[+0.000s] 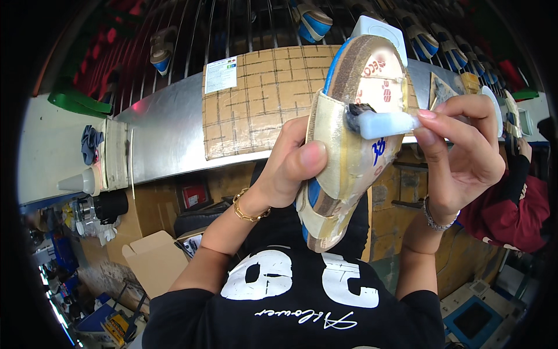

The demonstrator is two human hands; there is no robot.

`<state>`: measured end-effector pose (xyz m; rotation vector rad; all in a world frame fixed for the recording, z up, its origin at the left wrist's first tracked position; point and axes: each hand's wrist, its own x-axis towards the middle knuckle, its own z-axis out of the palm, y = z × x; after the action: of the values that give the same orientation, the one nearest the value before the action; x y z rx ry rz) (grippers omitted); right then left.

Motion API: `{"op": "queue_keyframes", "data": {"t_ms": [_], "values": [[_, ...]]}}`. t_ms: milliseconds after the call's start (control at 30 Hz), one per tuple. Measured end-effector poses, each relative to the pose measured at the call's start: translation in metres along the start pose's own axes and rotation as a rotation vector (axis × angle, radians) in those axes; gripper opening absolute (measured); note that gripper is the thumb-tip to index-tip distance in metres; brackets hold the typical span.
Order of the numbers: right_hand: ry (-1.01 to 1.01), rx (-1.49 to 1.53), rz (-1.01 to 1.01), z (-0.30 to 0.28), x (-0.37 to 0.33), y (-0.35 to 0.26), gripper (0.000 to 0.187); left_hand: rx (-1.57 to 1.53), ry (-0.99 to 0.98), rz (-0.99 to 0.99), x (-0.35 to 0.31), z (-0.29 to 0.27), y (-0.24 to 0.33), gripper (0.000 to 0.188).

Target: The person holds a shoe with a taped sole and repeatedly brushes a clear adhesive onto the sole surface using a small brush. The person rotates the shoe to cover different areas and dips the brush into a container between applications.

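Observation:
My left hand [286, 166] is closed round the side of a sandal [337, 160] held upright over the table's front edge. The sandal has wide beige straps, a brown layered side and blue edging; stamps and a blue handwritten mark show on its pale face. In my right hand [465, 148], a small brush [388, 124] with a whitish translucent handle is pinched between thumb and fingers. Its dark bristles touch the sandal beside the upper strap's edge. Part of the strap is hidden under my left fingers.
A flat, tape-wrapped cardboard sheet [256, 104] lies on the metal table [163, 139]. Beyond it, more sandals [314, 26] rest on a rack of metal bars. A white box [381, 32] stands behind the sandal. Another person [511, 203] works at right; an open carton [152, 262] is below left.

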<state>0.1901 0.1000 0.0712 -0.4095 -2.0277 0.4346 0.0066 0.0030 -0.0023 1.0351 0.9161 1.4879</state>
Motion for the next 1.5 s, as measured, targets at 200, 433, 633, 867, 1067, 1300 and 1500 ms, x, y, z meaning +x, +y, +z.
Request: {"op": "queue_keyframes", "data": {"t_ms": [200, 433, 633, 867, 1067, 1300, 1500], "values": [[-0.059, 0.041, 0.05, -0.006, -0.003, -0.001, 0.024, 0.011, -0.024, -0.021, -0.002, 0.001, 0.005, 0.101], [-0.133, 0.045, -0.02, -0.009, -0.003, 0.001, 0.026, -0.176, -0.105, -0.077, 0.0, 0.005, 0.008, 0.104], [-0.176, 0.021, -0.013, -0.009, -0.003, -0.005, 0.026, -0.196, -0.02, -0.164, -0.001, 0.014, 0.017, 0.107], [-0.26, 0.05, -0.031, -0.008, 0.01, 0.003, 0.023, -0.319, 0.141, -0.081, 0.004, 0.018, 0.017, 0.09], [-0.089, 0.073, 0.181, 0.014, -0.009, 0.008, 0.017, -0.634, 0.088, 0.0, 0.01, 0.003, 0.013, 0.091], [0.062, -0.016, 0.187, 0.034, -0.023, -0.016, 0.024, -0.25, 0.26, 0.016, 0.009, 0.01, 0.019, 0.091], [0.087, -0.193, 0.138, 0.034, -0.02, -0.035, 0.024, -0.186, 0.272, 0.026, 0.008, 0.016, 0.023, 0.091]]}}
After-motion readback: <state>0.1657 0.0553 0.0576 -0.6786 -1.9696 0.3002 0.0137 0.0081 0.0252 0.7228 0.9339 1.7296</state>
